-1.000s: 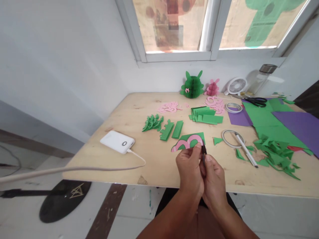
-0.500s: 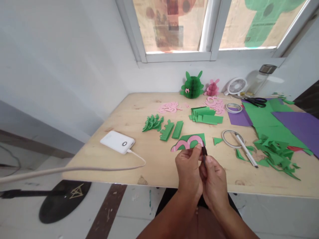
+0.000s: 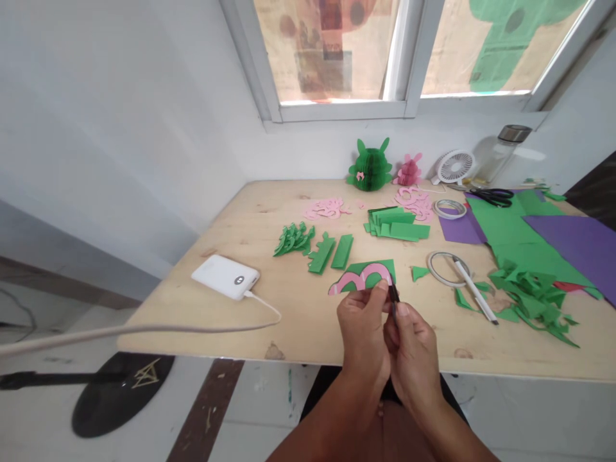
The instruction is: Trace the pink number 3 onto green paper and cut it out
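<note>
My left hand [image 3: 364, 330] pinches a green paper sheet [image 3: 389, 266] with a pink paper outline [image 3: 373, 268] of rounded, scalloped shape lying on top. Close beside it, my right hand [image 3: 412, 337] is closed around small scissors, whose dark blades [image 3: 394, 294] meet the right edge of the paper. Their handles are hidden in my fingers. Left of the sheet lie a folded green strip [image 3: 342, 251], a notched green piece [image 3: 321, 253] and a pile of green cutouts [image 3: 293, 239]. A small green scrap [image 3: 419, 273] is on the right.
A white power bank [image 3: 225, 276] with a cable lies left. Tape rolls [image 3: 450, 209], a white pen [image 3: 475, 290], green scraps [image 3: 536, 295] and coloured sheets [image 3: 517, 228] are right. Green strips [image 3: 399, 224], pink cutouts [image 3: 325, 208], paper figures [image 3: 370, 170], a fan [image 3: 455, 167] and bottle [image 3: 500, 154] stand farther back.
The view shifts very slightly. Both hands, the paper and the scissors keep almost the same position.
</note>
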Motion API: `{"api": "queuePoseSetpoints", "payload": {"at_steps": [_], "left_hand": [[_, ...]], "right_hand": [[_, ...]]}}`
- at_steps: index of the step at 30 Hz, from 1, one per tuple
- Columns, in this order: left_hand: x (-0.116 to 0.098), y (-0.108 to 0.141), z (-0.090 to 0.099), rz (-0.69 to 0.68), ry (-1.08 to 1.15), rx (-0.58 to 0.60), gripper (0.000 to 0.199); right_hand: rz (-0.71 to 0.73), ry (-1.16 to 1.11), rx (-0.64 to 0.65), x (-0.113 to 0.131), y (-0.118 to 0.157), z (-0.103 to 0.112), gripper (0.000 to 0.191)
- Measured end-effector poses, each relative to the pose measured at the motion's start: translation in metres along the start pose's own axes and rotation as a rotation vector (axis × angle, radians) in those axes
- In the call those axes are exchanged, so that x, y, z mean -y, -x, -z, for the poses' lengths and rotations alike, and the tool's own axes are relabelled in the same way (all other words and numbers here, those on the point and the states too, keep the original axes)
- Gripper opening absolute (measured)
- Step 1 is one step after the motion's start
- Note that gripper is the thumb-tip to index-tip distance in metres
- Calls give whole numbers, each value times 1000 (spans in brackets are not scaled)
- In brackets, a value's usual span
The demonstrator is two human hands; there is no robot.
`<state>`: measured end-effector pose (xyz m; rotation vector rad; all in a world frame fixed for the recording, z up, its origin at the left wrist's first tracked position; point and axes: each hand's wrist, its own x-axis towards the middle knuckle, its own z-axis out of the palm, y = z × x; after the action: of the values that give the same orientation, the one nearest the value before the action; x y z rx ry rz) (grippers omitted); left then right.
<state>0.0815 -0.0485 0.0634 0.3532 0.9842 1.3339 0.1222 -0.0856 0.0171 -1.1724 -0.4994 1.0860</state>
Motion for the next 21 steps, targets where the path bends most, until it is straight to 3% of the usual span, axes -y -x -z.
{"api": "queuePoseSetpoints", "payload": {"at_steps": [21], "left_hand": [[-1,-3,4,2,-63,44,26]], "right_hand": [[30,19,31,4,-3,5,44]]}}
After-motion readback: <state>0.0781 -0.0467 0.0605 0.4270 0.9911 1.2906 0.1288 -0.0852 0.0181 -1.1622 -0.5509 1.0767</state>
